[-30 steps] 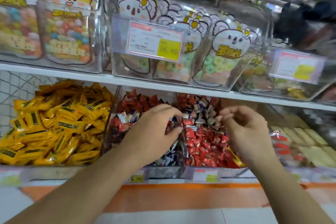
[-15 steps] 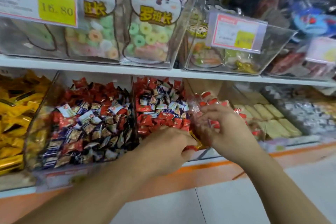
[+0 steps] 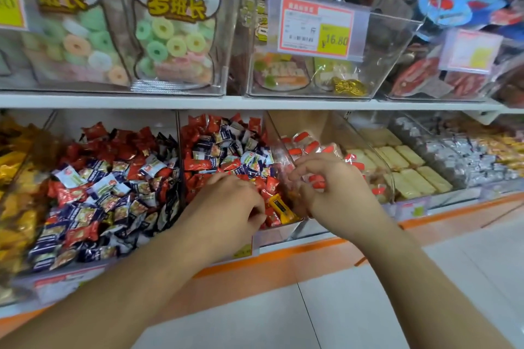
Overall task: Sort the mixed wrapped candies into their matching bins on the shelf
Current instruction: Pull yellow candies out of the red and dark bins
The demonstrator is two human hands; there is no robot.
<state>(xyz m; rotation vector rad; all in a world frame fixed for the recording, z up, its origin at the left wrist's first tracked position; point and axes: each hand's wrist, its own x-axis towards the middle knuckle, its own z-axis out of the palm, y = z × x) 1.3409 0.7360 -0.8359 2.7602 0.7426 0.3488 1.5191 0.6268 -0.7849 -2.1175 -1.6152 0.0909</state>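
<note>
On the lower shelf, a clear bin (image 3: 178,133) holds red candies mixed with navy-and-white ones (image 3: 113,193). The middle bin (image 3: 272,127) is mostly red candies with a navy-and-white patch (image 3: 241,159) on top and one yellow candy (image 3: 279,205) at its front right. My left hand (image 3: 226,204) reaches into this bin's front with fingers curled down among red candies; what they hold is hidden. My right hand (image 3: 337,190) hovers at the divider beside it and pinches a clear-wrapped candy with red ends (image 3: 317,178).
Further right sit clear-wrapped red-ended candies (image 3: 309,146), pale yellow bars (image 3: 405,170) and silver-wrapped sweets (image 3: 459,156). Gold-yellow candies (image 3: 17,178) fill the far-left bin. The upper shelf (image 3: 255,102) carries bagged ring gummies (image 3: 170,45) and price tags (image 3: 314,25). White floor tiles lie below.
The view has swung right and closer. My left hand dropped from the left bin to the middle bin's front. My right hand shifted to the divider by the red-ended candies.
</note>
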